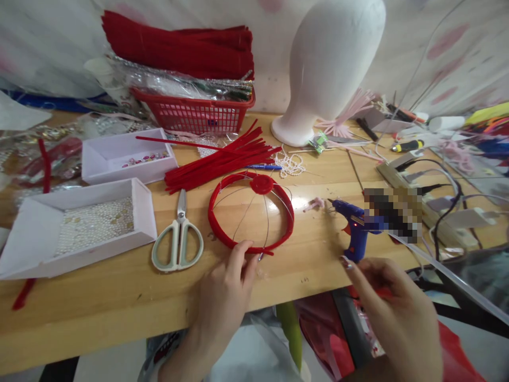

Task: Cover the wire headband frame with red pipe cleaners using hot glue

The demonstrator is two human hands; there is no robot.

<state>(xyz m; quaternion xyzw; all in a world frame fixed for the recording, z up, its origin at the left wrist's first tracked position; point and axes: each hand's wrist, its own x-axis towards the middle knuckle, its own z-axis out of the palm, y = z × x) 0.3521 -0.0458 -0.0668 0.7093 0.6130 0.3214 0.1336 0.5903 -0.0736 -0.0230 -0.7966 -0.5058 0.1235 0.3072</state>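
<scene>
A round frame wrapped in red fuzzy stem (212, 215), with thin wires and a red disc (262, 184) at its top, lies on the wooden table. My left hand (230, 286) pinches its near edge, where a red stem end sticks out. At the right, my right hand (393, 307) is raised near the table's front edge, thumb towards the blue glue gun (357, 246); its fingers are curled and partly hidden, and whether they hold anything is unclear. Scissors with pale handles (177, 246) lie left of the frame.
White trays (145, 212) (129, 170) with beads stand left. Behind are a bundle of red stems (222, 162), a red basket (199, 114) and a white mannequin head (334, 58). A power strip (429, 212) with cables lies right.
</scene>
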